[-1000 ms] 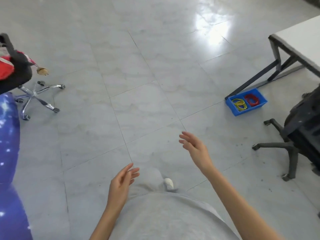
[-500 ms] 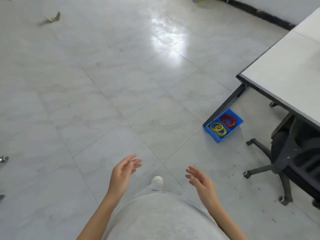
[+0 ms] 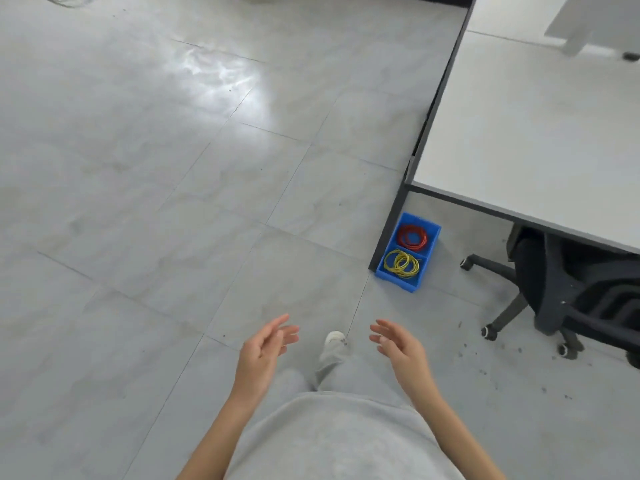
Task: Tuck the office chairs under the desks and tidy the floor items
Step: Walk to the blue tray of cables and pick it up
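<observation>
Blue bin point(image 3: 401, 281) beside desk leg point(image 3: 389, 230) | black chair point(image 3: 568, 292) partly under desk point(image 3: 526, 133) | both hands' fingers point(image 3: 282, 332) loosely spread, holding nothing

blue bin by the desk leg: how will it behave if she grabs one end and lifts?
The blue bin looks like rigid moulded plastic, so it probably stays stiff. Its load, red coils and yellow coils, looks thin, so likely light. The coils lie loose in two open compartments, so a tilted lift may slide or spill them.
</observation>
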The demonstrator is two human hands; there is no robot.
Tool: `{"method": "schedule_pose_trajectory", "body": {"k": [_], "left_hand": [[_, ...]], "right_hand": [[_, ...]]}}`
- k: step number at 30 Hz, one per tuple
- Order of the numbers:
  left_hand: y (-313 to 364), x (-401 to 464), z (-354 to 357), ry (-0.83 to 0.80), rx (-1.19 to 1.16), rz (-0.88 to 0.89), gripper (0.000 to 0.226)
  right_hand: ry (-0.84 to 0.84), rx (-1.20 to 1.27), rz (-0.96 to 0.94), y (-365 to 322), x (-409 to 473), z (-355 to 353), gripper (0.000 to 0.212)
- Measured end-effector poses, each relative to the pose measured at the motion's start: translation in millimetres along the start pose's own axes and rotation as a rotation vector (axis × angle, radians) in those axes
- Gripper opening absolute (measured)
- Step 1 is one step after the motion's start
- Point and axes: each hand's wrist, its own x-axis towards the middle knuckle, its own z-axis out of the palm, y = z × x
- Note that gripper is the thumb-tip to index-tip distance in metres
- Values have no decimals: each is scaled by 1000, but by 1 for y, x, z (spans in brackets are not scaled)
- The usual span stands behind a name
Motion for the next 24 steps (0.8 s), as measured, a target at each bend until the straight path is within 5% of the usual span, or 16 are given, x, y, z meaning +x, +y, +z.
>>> {"method": "schedule_pose_trajectory", "body": {"k": [11, 17, 24], "left_hand": [[43, 167, -18, -401, 346, -74, 28], [49, 285, 44, -747, 684, 115, 26], [-42, 357, 143, -999, 1011, 305, 28]], "right_hand": [[347, 226, 34, -63, 118, 31, 33], [607, 409, 153, -22, 164, 46, 32], [730, 511, 327, 93, 228, 47, 29]]}}
